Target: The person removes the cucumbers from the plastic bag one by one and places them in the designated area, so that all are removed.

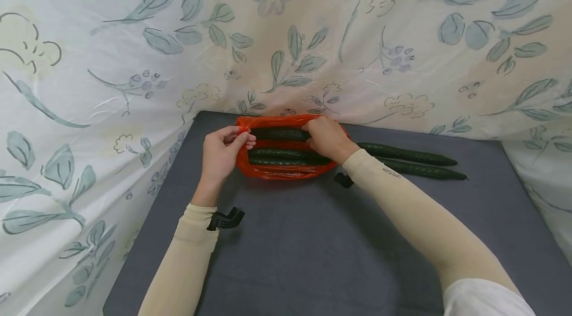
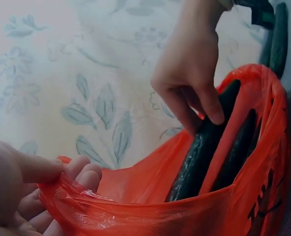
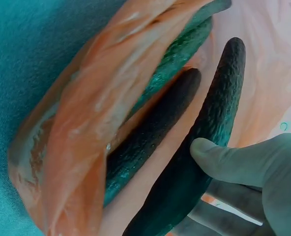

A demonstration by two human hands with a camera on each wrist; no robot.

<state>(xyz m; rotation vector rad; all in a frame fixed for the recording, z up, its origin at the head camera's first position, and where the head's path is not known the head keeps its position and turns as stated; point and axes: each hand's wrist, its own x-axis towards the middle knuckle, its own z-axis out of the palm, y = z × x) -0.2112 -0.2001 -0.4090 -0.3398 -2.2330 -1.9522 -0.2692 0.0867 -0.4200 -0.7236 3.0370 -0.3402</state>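
Observation:
A red plastic bag lies with its mouth spread on the dark table. My left hand pinches the bag's left rim between thumb and fingers. Over the back right part of the opening, my right hand grips a long dark green cucumber. In the right wrist view, the thumb presses one side of this cucumber and the fingers pass behind it. Other cucumbers lie in the bag in front of it, partly hidden by the plastic in the right wrist view.
Two more cucumbers, one farther back and one nearer, lie on the grey table right of the bag. A floral curtain hangs behind the table and along its sides. Black devices are strapped to both wrists.

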